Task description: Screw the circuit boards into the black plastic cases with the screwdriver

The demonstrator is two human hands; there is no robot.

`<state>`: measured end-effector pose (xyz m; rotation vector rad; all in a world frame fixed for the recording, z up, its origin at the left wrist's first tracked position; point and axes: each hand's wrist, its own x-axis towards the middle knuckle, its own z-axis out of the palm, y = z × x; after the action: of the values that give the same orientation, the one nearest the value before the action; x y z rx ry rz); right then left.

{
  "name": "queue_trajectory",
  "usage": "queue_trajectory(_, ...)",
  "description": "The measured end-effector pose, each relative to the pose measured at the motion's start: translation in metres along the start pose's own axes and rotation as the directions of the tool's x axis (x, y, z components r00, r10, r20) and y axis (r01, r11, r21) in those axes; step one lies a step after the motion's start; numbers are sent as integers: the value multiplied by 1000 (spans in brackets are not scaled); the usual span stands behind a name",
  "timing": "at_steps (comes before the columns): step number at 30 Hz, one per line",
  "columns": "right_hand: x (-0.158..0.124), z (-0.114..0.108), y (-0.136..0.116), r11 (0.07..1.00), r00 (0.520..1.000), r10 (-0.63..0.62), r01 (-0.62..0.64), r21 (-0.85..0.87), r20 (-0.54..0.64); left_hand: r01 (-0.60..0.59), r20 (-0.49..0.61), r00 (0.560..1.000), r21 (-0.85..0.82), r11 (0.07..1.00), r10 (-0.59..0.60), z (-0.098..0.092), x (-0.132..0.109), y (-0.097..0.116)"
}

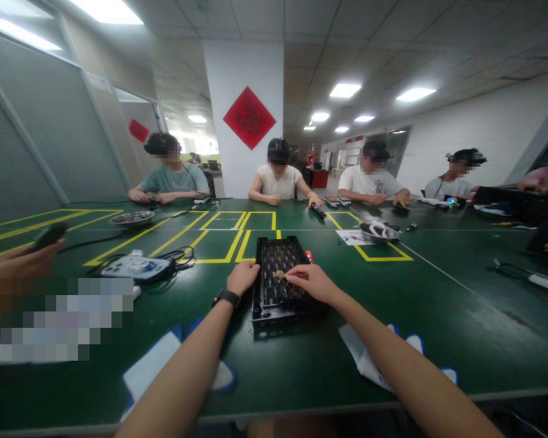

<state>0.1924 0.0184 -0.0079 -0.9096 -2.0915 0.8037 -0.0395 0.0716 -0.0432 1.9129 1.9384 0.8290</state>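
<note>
A black rectangular tray (265,312) with rows of dark slots or pegs lies on the table in front of me. My left hand (243,277), with a dark watch on its wrist, is closed at the tray's left edge and steadies it. Over the tray's middle, my right hand (314,282) pinches with thumb and forefinger beside a small gold-coloured piece (281,275). The piece is too small to name. Something red (309,256) shows just past the tray's right side, partly hidden.
White-and-blue gloves (153,364) lie under my forearms on the green table (301,377). A light-blue device (139,267) with cables lies left. Metal bowls (131,218) stand farther off. Several people sit opposite; another person's hand (21,267) holds a phone at left.
</note>
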Motion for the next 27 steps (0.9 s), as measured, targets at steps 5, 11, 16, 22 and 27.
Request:
queue_trajectory(5, -5, 1, -12, 1000, 994, -16, 16, -3, 105, -19, 20, 1000, -33, 999, 19, -2, 0, 0)
queue_trajectory(11, -8, -1, -15, 962, 969, -161, 196, -188, 189, -33, 11, 999, -48, 998, 34, 1, 0, -1)
queue_trajectory(16, -11, -4, -25, 927, 912, -218, 304, -217, 348, -36, -3, 999, -21, 999, 36, 3, 1, 0)
queue_trajectory(22, -15, -4, -33, 892, 897, -209, 338, -300, 389, -31, -14, 999, 4, 1000, 31, 3, 0, 2)
queue_trajectory(27, -14, 0, -28, 873, 886, -222, 366, -322, 406, -31, -15, 999, 13, 999, 32, 1, -2, 4)
